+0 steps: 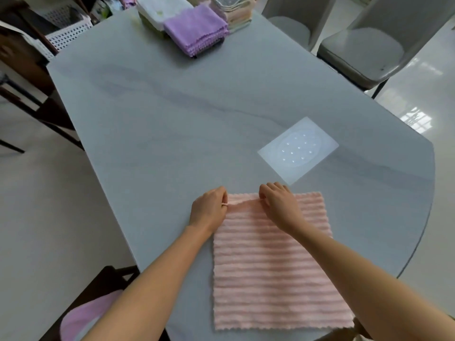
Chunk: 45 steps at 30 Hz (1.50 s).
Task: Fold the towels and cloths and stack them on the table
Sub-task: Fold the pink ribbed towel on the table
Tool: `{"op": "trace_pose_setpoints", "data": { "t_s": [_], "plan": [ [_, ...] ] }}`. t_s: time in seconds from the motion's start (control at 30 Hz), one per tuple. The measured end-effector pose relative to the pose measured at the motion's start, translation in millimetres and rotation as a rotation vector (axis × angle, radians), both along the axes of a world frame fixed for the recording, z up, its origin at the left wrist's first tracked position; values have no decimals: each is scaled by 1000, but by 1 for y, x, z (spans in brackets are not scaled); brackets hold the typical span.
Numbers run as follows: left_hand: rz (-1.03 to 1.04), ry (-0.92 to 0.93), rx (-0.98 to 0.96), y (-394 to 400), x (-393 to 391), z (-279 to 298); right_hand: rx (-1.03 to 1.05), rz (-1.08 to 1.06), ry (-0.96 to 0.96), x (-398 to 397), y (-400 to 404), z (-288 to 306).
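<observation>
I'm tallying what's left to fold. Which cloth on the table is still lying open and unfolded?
The pink ribbed cloth, spread flat at the near edge, both hands pinching its far edge. The purple cloths and the pale stacks at the far end are already folded.

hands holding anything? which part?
Both hands pinch the pink towel along its far edge: left hand at the far-left corner, right hand further along that edge.

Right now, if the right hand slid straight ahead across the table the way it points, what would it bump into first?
Probably nothing soon: the right hand points up-left over bare table; the purple cloth stack lies far along roughly that line.
</observation>
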State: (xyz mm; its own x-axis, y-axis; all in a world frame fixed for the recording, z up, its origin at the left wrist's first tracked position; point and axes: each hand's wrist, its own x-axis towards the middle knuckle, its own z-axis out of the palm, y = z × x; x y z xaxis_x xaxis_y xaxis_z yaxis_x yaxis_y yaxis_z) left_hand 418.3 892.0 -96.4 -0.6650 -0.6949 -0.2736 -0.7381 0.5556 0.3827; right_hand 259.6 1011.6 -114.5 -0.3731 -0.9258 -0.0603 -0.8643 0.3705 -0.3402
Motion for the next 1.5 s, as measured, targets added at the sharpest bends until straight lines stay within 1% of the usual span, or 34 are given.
{"op": "trace_pose_setpoints", "data": {
  "t_s": [0.1, 0.2, 0.27, 0.4, 0.43, 0.5, 0.57, 0.63, 0.67, 0.7, 0.77, 0.83, 0.9, 0.97, 1.03, 1.1, 1.17, 1.2, 1.23, 1.27, 1.33, 1.37, 1.43, 1.47, 1.5],
  "plan": [
    [75, 50, -1, -5, -3, -1, -14, -46, 9, -5, -3, 1],
    [96, 39, -25, -6, -9, -4, 27, -69, 12, -8, -4, -2],
    [62, 0, -56, -3, -11, -8, 59, -68, 49, -10, -1, -6],
    [-68, -86, -132, -1, -12, -16, 155, -61, 139, -11, 2, -7],
    [-66, -95, -124, -3, -13, -16, 163, -91, 165, -11, 1, -6],
    [-37, -99, -87, -7, -16, -14, 115, -155, 198, -10, 0, -1],
    [16, -35, -30, -9, -17, -13, 42, -132, 160, 3, 5, 6],
    [102, 45, 15, -12, -13, -13, -3, -27, -16, 27, 13, 13],
    [138, 53, 13, -14, -9, -12, -1, 23, -96, 41, 18, 15],
    [165, 41, -3, -15, -4, -10, 26, 64, -148, 55, 23, 16],
    [200, -2, -58, -18, 7, -7, 160, 109, -183, 77, 30, 17],
    [243, -59, -86, -19, 24, -2, 309, 109, -111, 97, 34, 17],
    [286, -92, -79, -19, 45, 1, 374, 70, -37, 120, 34, 17],
    [318, -96, -66, -18, 67, 3, 383, 72, 35, 143, 33, 17],
    [345, -93, -75, -15, 96, 5, 379, 132, 122, 169, 34, 15],
    [401, -102, -34, -13, 128, 7, 353, 190, 184, 189, 39, 16],
    [539, -52, 75, -12, 149, 5, 333, 227, 164, 197, 47, 19],
    [605, 3, 131, -9, 158, 8, 335, 241, 146, 202, 52, 22],
    [636, 43, 159, -7, 168, 9, 345, 249, 136, 209, 58, 23],
    [596, 63, 150, -4, 177, 10, 360, 256, 127, 216, 63, 24],
    [421, 72, 107, 2, 189, 15, 378, 263, 124, 226, 74, 25],
    [326, 46, 74, 4, 195, 14, 377, 255, 113, 230, 78, 25],
    [104, -17, -39, 6, 201, 12, 304, 184, 92, 229, 78, 29],
    [62, -17, -61, 5, 204, 12, 270, 129, 78, 228, 76, 33],
    [77, -4, -46, 6, 206, 17, 270, 89, 46, 227, 73, 37]
  ]
}}
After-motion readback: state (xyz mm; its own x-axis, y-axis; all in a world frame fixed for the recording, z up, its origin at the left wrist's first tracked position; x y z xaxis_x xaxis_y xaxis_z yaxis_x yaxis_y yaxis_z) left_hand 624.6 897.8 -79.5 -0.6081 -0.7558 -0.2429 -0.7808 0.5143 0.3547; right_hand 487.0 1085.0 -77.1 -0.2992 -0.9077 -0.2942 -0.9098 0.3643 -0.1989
